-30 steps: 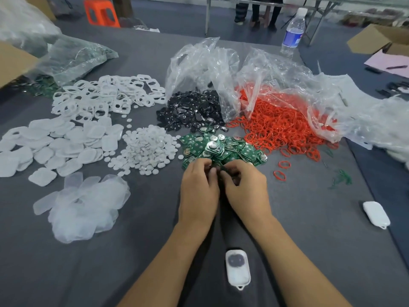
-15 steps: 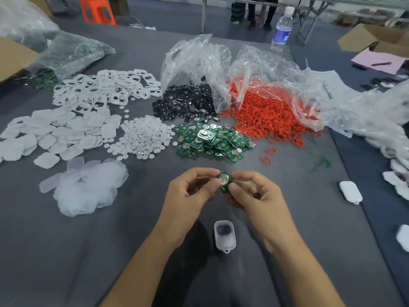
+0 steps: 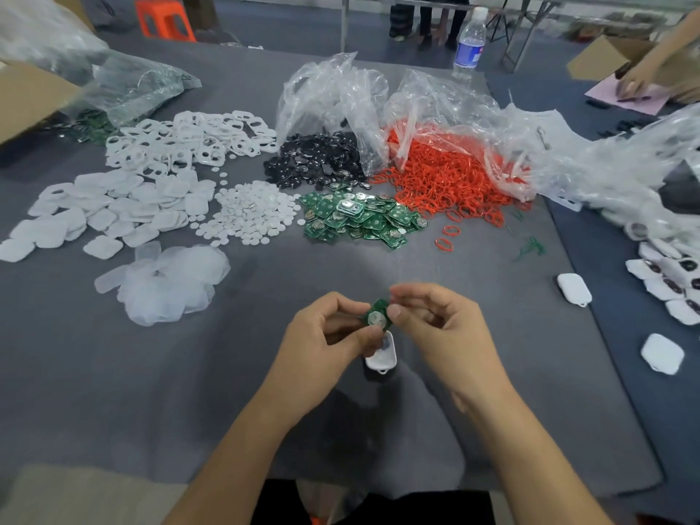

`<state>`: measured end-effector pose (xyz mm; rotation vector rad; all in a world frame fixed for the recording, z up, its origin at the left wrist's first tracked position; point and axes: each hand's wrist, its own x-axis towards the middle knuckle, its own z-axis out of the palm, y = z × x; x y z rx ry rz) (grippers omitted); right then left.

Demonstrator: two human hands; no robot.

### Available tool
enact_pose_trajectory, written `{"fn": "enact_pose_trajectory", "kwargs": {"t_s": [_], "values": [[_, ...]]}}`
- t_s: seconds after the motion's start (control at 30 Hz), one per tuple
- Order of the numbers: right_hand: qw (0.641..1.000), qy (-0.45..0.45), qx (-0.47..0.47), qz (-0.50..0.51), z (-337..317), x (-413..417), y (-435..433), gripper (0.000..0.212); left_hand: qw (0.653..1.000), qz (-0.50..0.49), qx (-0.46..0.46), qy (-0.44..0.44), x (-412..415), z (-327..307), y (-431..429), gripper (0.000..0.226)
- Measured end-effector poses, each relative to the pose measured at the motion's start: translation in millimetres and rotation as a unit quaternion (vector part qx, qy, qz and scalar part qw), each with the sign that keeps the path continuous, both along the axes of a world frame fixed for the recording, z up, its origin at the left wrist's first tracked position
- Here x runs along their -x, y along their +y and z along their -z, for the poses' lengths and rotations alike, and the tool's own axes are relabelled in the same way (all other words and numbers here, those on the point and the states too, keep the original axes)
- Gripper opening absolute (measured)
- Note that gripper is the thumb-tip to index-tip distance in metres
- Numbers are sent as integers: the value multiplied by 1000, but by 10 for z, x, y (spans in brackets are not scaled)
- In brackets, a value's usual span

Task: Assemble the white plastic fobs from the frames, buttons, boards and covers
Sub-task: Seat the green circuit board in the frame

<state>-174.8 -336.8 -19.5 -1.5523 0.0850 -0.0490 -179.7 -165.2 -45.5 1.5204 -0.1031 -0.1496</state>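
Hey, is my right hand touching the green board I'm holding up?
Touching. The head view shows the right hand pinching the green board at its right edge, no gap; the left hand holds the other side.

I see one green board [image 3: 376, 315], silver disc on face, tilted, pinched between left hand [image 3: 325, 335] and right hand [image 3: 439, 323], just above open white shell [image 3: 383, 358]. Beyond: board heap [image 3: 360, 217], button heap [image 3: 252, 212], white frames [image 3: 189, 140], covers [image 3: 106, 210].
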Motion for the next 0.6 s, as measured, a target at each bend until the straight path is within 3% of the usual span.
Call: {"fn": "enact_pose_trajectory", "kwargs": {"t_s": [0.2, 0.3, 0.43, 0.6], "values": [[998, 47, -5, -37, 60, 88, 4, 17, 999, -40, 20, 10, 145, 140, -70, 22], [998, 58, 19, -34, 97, 76, -26, 18, 996, -36, -78, -19, 157, 166, -47, 26], [996, 60, 43, -46, 124, 49, -86, 19, 976, -52, -200, -74, 107, 144, -23, 48], [989, 40, 123, -77, 134, 61, -130, 21, 955, -41, -264, -127, 67, 153, -8, 39]]}}
